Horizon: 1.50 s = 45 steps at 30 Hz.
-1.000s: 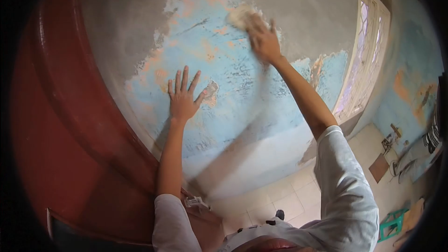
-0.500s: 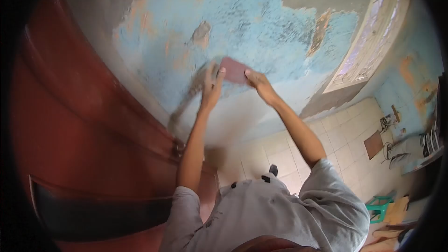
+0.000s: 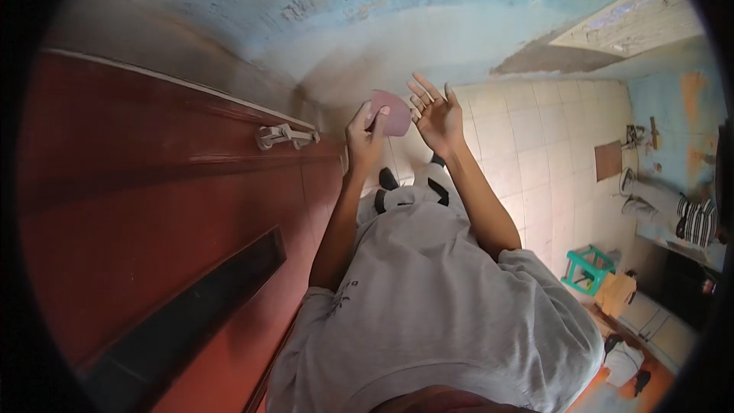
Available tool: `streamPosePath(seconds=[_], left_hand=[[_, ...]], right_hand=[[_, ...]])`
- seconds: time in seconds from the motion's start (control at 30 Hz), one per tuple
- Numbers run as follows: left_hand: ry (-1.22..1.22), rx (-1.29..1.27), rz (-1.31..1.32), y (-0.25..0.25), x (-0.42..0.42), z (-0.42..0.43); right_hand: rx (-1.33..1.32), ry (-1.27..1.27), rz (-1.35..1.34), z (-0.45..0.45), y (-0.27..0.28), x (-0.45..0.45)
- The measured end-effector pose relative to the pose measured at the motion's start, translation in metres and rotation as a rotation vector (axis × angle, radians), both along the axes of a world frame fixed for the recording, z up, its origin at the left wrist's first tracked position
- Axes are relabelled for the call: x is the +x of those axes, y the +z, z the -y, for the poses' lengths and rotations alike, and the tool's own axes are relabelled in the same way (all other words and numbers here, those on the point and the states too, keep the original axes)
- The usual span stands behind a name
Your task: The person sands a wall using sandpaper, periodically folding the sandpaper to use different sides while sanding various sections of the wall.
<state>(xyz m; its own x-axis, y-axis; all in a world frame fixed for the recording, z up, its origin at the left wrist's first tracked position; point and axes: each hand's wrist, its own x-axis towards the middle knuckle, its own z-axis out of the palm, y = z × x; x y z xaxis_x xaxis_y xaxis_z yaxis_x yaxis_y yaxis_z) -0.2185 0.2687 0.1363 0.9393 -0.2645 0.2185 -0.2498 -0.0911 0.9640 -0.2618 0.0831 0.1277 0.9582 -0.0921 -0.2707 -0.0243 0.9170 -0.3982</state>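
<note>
A curved piece of reddish-mauve sandpaper [image 3: 397,116] is in my left hand [image 3: 362,141], the thumb pressed on its face and the fingers behind it. To the right of it, my right hand [image 3: 442,124] is open, palm up with fingers apart, and holds nothing. Both hands are in front of my body, below the wall [image 3: 367,38], whose blue paint is worn and patchy with a paler band at its lower part.
On my left stands a red door [image 3: 168,206] with a metal handle [image 3: 284,136]. Pale floor tiles [image 3: 535,138] run to the right. A green stool [image 3: 589,269] and a brown square [image 3: 608,161] lie farther right, past a window frame [image 3: 634,19].
Both hands have come down from the wall toward my body with the sandpaper. My right hand has let go of it and opened. The view has tilted downward.
</note>
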Motion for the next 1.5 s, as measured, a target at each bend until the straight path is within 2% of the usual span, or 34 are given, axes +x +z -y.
streamPosePath(seconds=[0.03,0.07,0.1,0.13,0.2,0.27,0.33,0.4,0.47,0.5,0.57,0.6,0.67,0.7,0.73,0.8,0.83,0.9,0.93,1.0,1.03,1.07,1.1,1.13,1.2,1.23,1.27,1.33,1.4,1.43,1.5], left_hand=[[0.035,0.006,-0.049,0.014,-0.016,0.008],[0.022,0.008,-0.063,0.016,-0.025,0.012],[-0.094,0.141,-0.126,0.017,-0.032,0.016],[-0.211,0.273,-0.182,0.018,-0.037,0.022],[-0.181,0.103,0.193,0.001,-0.054,0.048],[-0.223,-0.027,-0.006,0.005,-0.060,0.053],[-0.482,0.111,-0.461,0.011,-0.049,0.048],[-0.523,0.036,-0.542,0.004,-0.053,0.058],[-0.435,-0.361,-0.815,0.014,-0.057,0.074],[-0.417,-0.385,-0.788,0.011,-0.057,0.083],[-0.396,-0.293,-0.748,0.008,-0.058,0.093],[-0.366,-0.208,-0.707,0.009,-0.057,0.100],[-0.320,-0.276,-0.676,-0.010,-0.061,0.122],[-0.285,-0.222,-0.568,-0.005,-0.064,0.135],[-0.245,-0.170,-0.464,-0.001,-0.067,0.150],[-0.219,-0.131,-0.428,-0.005,-0.069,0.175],[-0.199,-0.042,-0.450,-0.006,-0.068,0.188],[-0.158,0.035,-0.442,-0.005,-0.068,0.221],[-0.175,0.007,-0.449,-0.005,-0.071,0.238],[-0.179,-0.015,-0.440,-0.006,-0.081,0.272],[-0.253,-0.126,-0.462,-0.007,-0.089,0.288],[-0.329,-0.235,-0.483,-0.007,-0.096,0.302],[-0.316,-0.229,-0.470,-0.010,-0.104,0.315],[-0.400,-0.176,-0.403,-0.012,-0.113,0.328],[-0.472,-0.129,-0.331,-0.012,-0.128,0.348],[-0.486,0.005,-0.275,-0.006,-0.135,0.359],[-0.496,0.138,-0.216,-0.003,-0.141,0.371],[-0.446,0.161,-0.144,-0.017,-0.150,0.392],[-0.373,0.043,-0.248,-0.023,-0.149,0.407],[-0.374,0.145,-0.311,-0.018,-0.143,0.411],[-0.290,0.132,-0.201,-0.020,-0.131,0.422]], right_hand=[[0.007,-0.013,-0.017,-0.006,0.002,-0.002],[-0.147,-0.043,-0.099,-0.013,0.004,-0.001],[-0.303,-0.072,-0.179,-0.019,0.007,0.001],[-0.307,-0.086,-0.186,-0.026,0.002,0.002],[-0.529,-0.211,-0.301,-0.035,-0.007,-0.001],[-0.552,-0.283,-0.359,-0.025,-0.010,-0.008],[-0.976,-0.338,-0.269,-0.009,-0.018,-0.018],[-1.040,-0.395,-0.316,0.004,-0.011,-0.026],[-1.130,-0.439,-0.345,0.022,-0.010,-0.028],[-1.128,-0.447,-0.339,0.034,-0.012,-0.028],[-1.506,-0.528,-0.217,0.065,-0.017,-0.030],[-1.505,-0.542,-0.204,0.081,-0.020,-0.032],[-1.559,-0.420,-0.143,0.118,-0.024,-0.039],[-1.484,-0.278,-0.119,0.139,-0.023,-0.045],[-1.492,-0.285,-0.100,0.160,-0.019,-0.053],[-1.164,0.120,-0.082,0.193,-0.015,-0.074],[-1.171,0.120,-0.057,0.208,-0.013,-0.084],[-1.420,0.261,0.016,0.240,-0.010,-0.104],[-1.426,0.257,0.047,0.252,-0.014,-0.112],[-1.139,0.124,-0.037,0.272,-0.034,-0.129],[-1.132,0.128,-0.015,0.283,-0.043,-0.137],[-1.019,0.075,-0.091,0.294,-0.052,-0.144],[-0.906,0.026,-0.167,0.301,-0.057,-0.148],[-0.902,0.033,-0.151,0.306,-0.051,-0.151],[-0.385,-0.037,-0.236,0.319,-0.037,-0.162],[-0.257,0.004,-0.129,0.333,-0.047,-0.167],[-0.268,0.018,-0.120,0.343,-0.056,-0.174],[-0.314,0.029,-0.268,0.352,-0.032,-0.178],[-0.355,0.136,-0.173,0.370,-0.046,-0.178],[-0.339,0.169,-0.151,0.375,-0.050,-0.177],[-0.327,0.200,-0.124,0.377,-0.055,-0.170]])
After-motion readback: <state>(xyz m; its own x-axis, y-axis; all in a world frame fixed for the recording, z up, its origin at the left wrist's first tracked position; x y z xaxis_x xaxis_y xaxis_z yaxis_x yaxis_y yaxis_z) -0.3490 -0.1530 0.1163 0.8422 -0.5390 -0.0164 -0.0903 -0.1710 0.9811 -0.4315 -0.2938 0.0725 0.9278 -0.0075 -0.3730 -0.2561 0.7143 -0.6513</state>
